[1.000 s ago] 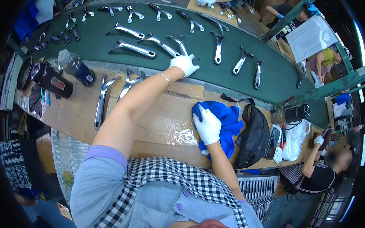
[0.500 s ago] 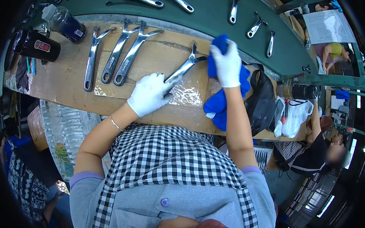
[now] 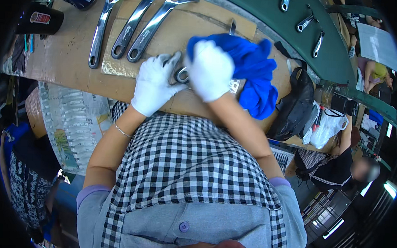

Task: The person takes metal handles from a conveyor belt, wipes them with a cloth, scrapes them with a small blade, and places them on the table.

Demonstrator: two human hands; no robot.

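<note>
Pinching metal handle beside blue cloth with left grip, clutching cloth with right grip; risking slippage under uneven pressure.

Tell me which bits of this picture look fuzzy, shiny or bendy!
In the head view, the white-gloved right grip is smeared, while the white-gloved left grip looks crisper; in that head view, bright glints streak three long, fork-ended silver metal tools; again in the head view, the edge of the flat green surface looks curved, and the corners fade to black.
</note>
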